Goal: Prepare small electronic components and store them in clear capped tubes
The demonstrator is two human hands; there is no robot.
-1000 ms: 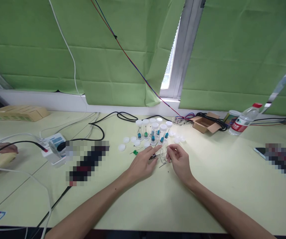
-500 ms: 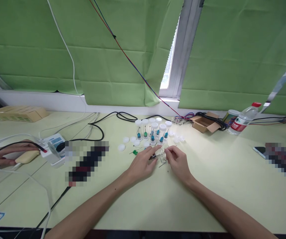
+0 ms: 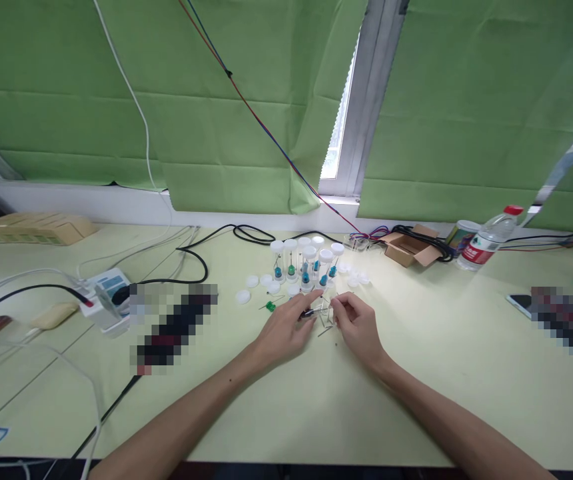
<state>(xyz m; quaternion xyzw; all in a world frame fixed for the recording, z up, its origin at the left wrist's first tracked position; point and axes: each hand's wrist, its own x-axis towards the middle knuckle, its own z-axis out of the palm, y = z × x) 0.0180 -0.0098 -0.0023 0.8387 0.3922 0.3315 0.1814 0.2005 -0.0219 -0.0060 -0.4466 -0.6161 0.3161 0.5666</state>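
Near the middle of the table, my left hand (image 3: 286, 325) is closed around a slim black-and-silver tool (image 3: 307, 313), its exact kind too small to make out. My right hand (image 3: 355, 325) is pinched close beside it; whatever lies between its fingertips is too small to name. Thin metal pins (image 3: 324, 330) lie on the table between both hands. Just beyond my fingers stand several clear tubes (image 3: 291, 261) with white caps, holding blue or green pieces on thin rods. A green piece (image 3: 270, 306) lies left of my left hand, near loose white caps (image 3: 243, 297).
A white power strip (image 3: 109, 300) with cables lies on the left, beside a yellow block-like thing (image 3: 55, 316). An open cardboard box (image 3: 409, 248), a red-capped water bottle (image 3: 489, 240) and a can (image 3: 461, 237) stand at the back right. A phone (image 3: 519, 304) lies at the right.
Another person's hand at the far left has drawn away from the yellow thing, almost out of view. My own hands have hardly moved.
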